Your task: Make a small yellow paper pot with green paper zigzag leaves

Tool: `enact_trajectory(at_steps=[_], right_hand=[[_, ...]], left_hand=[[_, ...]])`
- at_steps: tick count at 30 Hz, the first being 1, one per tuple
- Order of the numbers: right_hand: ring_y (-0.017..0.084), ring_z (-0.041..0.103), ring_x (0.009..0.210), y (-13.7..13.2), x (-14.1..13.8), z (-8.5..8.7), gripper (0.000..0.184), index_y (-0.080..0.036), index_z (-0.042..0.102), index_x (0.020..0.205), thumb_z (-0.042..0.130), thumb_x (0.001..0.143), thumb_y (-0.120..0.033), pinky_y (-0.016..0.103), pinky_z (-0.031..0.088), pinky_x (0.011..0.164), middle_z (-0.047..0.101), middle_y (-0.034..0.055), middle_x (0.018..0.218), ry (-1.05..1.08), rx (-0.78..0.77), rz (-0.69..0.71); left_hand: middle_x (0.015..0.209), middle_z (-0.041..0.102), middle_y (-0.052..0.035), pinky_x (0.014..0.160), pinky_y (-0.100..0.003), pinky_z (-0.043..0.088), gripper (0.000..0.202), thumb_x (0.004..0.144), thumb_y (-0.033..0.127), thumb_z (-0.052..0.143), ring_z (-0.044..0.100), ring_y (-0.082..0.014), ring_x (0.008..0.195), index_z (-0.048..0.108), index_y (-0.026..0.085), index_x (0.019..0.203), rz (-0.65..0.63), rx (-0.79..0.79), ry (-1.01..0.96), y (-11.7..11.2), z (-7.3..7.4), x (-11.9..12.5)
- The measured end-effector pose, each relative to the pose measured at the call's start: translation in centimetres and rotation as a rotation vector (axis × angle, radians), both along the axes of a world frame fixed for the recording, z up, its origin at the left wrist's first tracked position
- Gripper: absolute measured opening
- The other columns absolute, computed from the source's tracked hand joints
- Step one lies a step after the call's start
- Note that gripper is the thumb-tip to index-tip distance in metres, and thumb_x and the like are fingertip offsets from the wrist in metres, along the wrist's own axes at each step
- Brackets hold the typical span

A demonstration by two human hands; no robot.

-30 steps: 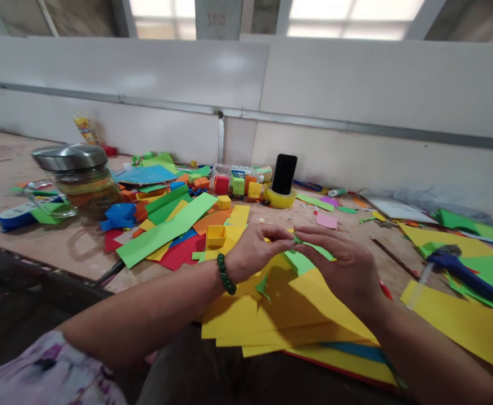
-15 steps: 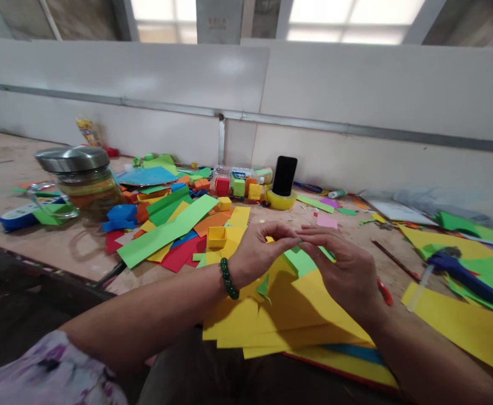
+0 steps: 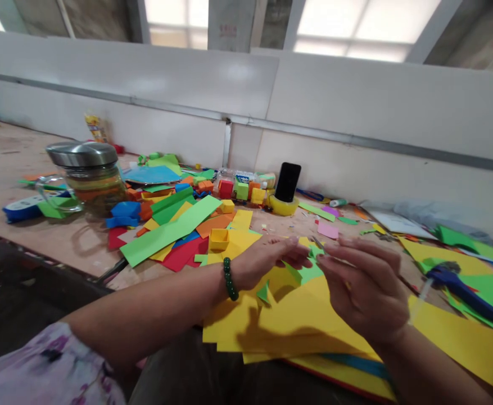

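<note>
Left hand loosely curled — grip cannot be told; right hand, apart from it, pinches small green piece, blurred, above yellow sheets — light pressure, steady hold advisable; creasing likely risk.

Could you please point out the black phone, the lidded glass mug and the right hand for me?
Black phone (image 3: 288, 182): head view, middle of its dark face.
Lidded glass mug (image 3: 96, 184): head view, glass body below the lid.
Right hand (image 3: 366, 288): head view, middle of the hand.
</note>
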State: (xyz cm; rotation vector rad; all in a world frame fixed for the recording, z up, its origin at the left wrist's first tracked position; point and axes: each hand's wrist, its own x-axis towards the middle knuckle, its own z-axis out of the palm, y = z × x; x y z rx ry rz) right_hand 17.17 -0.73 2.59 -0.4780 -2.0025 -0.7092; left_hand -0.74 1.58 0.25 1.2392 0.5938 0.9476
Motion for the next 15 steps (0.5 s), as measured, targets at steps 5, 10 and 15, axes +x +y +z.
enact_trajectory(at_steps=[5, 10, 15], right_hand=[[0.018, 0.054, 0.091, 0.3, -0.1, 0.29, 0.024, -0.027, 0.068, 0.083, 0.075, 0.071, -0.007, 0.032, 0.05, 0.084, 0.057, 0.0024, 0.095, -0.043, 0.117, -0.05], [0.018, 0.055, 0.091, 0.48, -0.08, 0.22, 0.021, -0.025, 0.068, 0.081, 0.074, 0.072, -0.007, 0.031, 0.051, 0.082, 0.056, 0.0032, 0.092, -0.03, 0.084, -0.04], [0.021, 0.056, 0.093, 0.53, 0.72, -0.35, 0.027, -0.022, 0.067, 0.095, 0.071, 0.073, -0.006, 0.035, 0.051, 0.082, 0.059, 0.0036, 0.091, -0.089, 0.07, -0.032]], left_hand=[[0.08, 0.064, -0.0051, 0.072, -0.026, 0.039, 0.039, 0.076, 0.051, 0.064, 0.057, -0.0148, 0.079, 0.068, 0.014, 0.086, -0.104, -0.076, -0.209, 0.38, -0.63, -0.03], [0.082, 0.065, -0.0065, 0.073, -0.025, 0.039, 0.037, 0.076, 0.047, 0.068, 0.057, -0.0139, 0.079, 0.071, 0.013, 0.091, -0.11, -0.035, -0.245, 0.5, -0.52, -0.12], [0.085, 0.065, -0.0052, 0.071, -0.023, 0.04, 0.039, 0.078, 0.042, 0.067, 0.057, -0.0117, 0.078, 0.07, 0.017, 0.108, -0.143, -0.056, -0.309, 0.09, 0.07, -0.34]])
